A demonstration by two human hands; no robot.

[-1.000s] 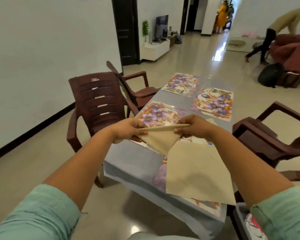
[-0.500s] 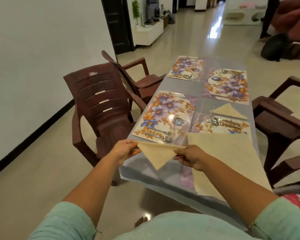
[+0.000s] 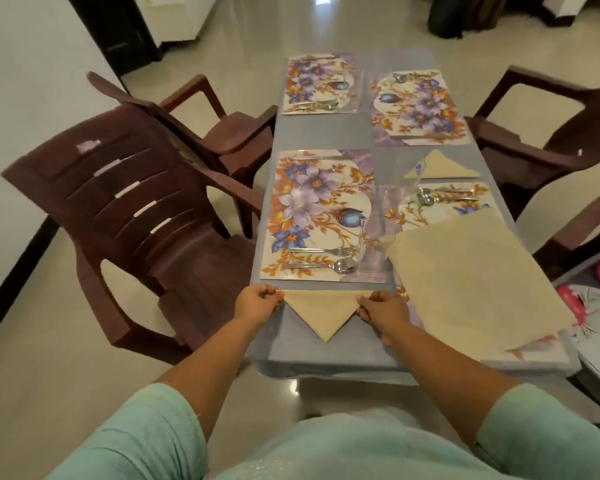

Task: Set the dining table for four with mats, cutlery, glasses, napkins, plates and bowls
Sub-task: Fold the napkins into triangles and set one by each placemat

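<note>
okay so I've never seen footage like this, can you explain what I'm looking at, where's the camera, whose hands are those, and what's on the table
There is no machine here. A camera worn on a person's head looks down at their own bare hands. The left hand and right hand each pinch a corner of a beige napkin folded into a triangle, at the near edge of the grey table. Four floral mats lie there, with forks and spoons. Another folded napkin and an unfolded beige cloth lie to the right.

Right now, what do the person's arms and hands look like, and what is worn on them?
Both hands, left and right, are bare: no gloves, and no rings, watch or bangles visible. The forearms are uncovered. Loose pale mint-green fabric sleeves end near the elbows, matching the garment below.
</note>
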